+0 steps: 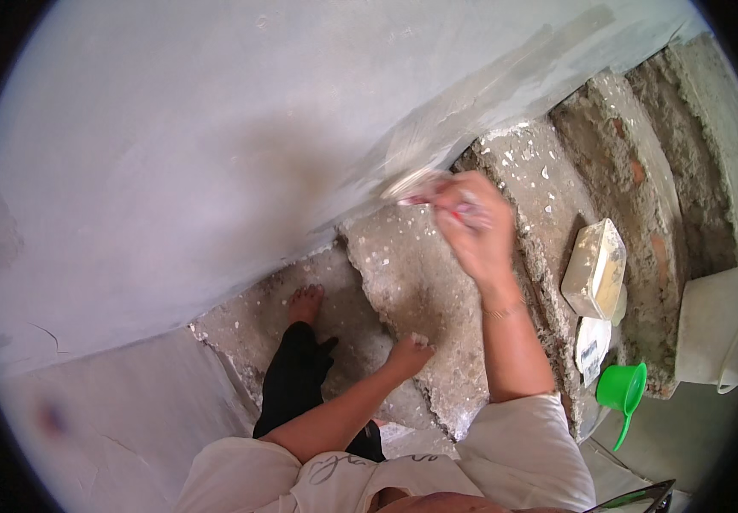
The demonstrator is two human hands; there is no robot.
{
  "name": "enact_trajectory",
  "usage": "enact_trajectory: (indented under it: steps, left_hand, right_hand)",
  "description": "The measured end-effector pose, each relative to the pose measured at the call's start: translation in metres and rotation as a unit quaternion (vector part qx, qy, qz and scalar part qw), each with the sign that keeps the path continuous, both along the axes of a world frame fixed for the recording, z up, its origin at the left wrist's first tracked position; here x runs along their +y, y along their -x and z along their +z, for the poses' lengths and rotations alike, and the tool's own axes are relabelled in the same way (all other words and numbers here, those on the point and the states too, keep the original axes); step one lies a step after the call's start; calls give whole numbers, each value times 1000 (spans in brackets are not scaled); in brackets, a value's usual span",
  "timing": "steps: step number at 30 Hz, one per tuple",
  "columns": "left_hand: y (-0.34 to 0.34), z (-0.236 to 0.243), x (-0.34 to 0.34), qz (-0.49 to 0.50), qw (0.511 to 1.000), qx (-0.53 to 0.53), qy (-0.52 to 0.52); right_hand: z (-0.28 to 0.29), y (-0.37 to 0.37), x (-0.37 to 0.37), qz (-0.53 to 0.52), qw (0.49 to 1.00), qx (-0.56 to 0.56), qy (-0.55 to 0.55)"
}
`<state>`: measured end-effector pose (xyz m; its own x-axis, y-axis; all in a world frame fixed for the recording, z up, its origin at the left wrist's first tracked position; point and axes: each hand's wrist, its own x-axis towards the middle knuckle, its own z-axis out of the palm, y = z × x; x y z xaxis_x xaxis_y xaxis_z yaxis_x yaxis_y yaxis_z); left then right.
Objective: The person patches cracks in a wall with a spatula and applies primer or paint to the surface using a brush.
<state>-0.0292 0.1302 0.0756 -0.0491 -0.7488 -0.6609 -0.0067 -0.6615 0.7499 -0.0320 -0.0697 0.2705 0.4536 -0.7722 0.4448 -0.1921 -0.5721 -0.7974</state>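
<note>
My right hand (476, 218) is raised at the foot of the grey wall, its fingers wrapped round a blurred tool (410, 184) with some red on it and a pale, broad end. That end meets the wall or is very close to it; motion blur hides whether it is a brush or a scraper. Pale streaks and a darker, damp-looking band (488, 90) run along the wall there. Lower down, over a rough concrete step (399, 291), my left hand (411, 352) is closed, fingers curled. Whether it holds anything is hidden.
Rough steps (617, 128) climb to the right, speckled with white flakes. On them stand a stained rectangular tub (595, 269), a white packet (592, 346), a green dipper (622, 386) and a white bucket (712, 329). My bare foot (306, 301) rests on a lower step.
</note>
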Motion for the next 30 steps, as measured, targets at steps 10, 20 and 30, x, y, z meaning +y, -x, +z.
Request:
enact_trajectory:
  steps: [10,20,30]
  left_hand:
    - [-2,8,1,12,1000,-1,-4]
    - [5,-20,6,20,998,46,22]
    - [2,-3,5,14,1000,17,7]
  right_hand:
    - [-19,-27,15,-39,993,-112,-23]
    - [-26,-26,18,-19,995,26,-90]
    - [51,4,40,64,929,-354,-81]
